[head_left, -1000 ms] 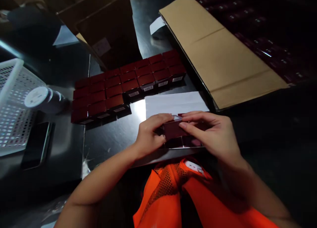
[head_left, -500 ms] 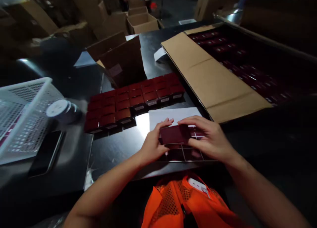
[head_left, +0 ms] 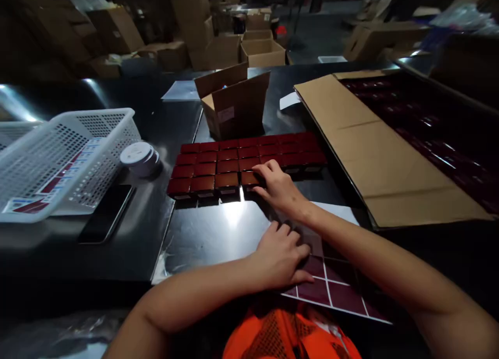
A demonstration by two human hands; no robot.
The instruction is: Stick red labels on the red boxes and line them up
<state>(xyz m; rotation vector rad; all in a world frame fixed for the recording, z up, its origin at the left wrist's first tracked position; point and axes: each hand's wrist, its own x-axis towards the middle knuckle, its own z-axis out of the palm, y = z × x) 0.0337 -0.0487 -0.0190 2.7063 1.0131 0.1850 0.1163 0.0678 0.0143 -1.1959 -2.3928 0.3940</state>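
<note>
Dark red small boxes (head_left: 205, 169) stand in close rows on the metal table. My right hand (head_left: 280, 190) reaches across to the near row, its thumb and fingers closed around the sides of one small box (head_left: 249, 178) at the row's right end. Closer to my body, my left hand (head_left: 283, 257) lies with fingers apart on a sheet of dark red labels (head_left: 343, 295) divided by white lines. It holds nothing that I can see. My right forearm covers part of the sheet and of the white paper (head_left: 339, 212) behind it.
An open carton (head_left: 237, 109) stands behind the rows. At right lies a large carton (head_left: 354, 135) filled with dark red boxes. On the left are a white basket (head_left: 130, 120) with printed sheets, a round white-lidded container (head_left: 138, 155) and a black phone (head_left: 107, 213).
My right hand has moved from the label sheet to the near row, bringing the small box there. My left hand has let go of that box and now lies flat on the sheet. The view has shifted.
</note>
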